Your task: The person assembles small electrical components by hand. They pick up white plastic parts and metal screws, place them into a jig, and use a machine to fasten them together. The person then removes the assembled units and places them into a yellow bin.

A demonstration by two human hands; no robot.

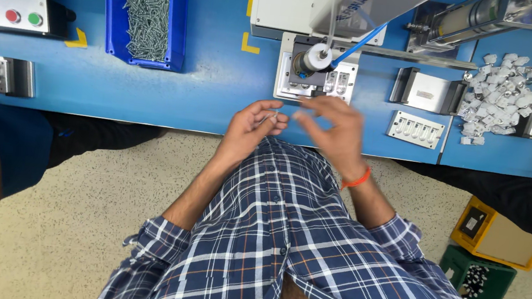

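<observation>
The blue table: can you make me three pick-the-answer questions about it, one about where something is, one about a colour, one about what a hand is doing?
1. Where is the blue bin of screws?
A. far left of the table
B. on the floor
C. in a hand

2. What colour is the wristband?
A. green
B. orange
C. white

3. What is the left hand doing?
A. lying flat
B. pinching a small metal piece
C. pressing a button

Answers: 1 A, it sits up left on the table. 2 B, it shows orange on the right hand. 3 B, fingertips close on the piece.
</observation>
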